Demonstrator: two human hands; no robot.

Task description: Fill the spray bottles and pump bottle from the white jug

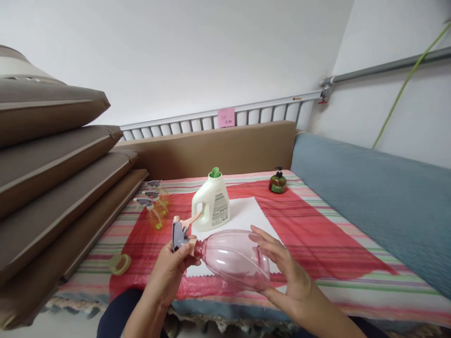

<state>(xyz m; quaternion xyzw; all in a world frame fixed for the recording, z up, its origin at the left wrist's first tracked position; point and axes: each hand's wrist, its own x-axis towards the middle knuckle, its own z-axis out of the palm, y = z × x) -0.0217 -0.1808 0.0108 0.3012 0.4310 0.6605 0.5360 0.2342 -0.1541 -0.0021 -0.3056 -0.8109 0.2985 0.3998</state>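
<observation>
A clear pink spray bottle lies sideways between my hands, its neck to the left and its base to the right. My left hand is closed around the collar of the grey and peach trigger head, which sits at the neck. With fingers and thumb on either side, my right hand grips the base. Just behind the bottle, a white jug stands upright, with green showing in its uncapped mouth. Beneath both is a white sheet with zigzag edges.
Several yellow spray bottles stand at the left. A pale green cap lies nearer me. Red plastic covers part of the striped cloth. A green pump bottle is at back right. Brown cushions are stacked left; a blue pad borders the right.
</observation>
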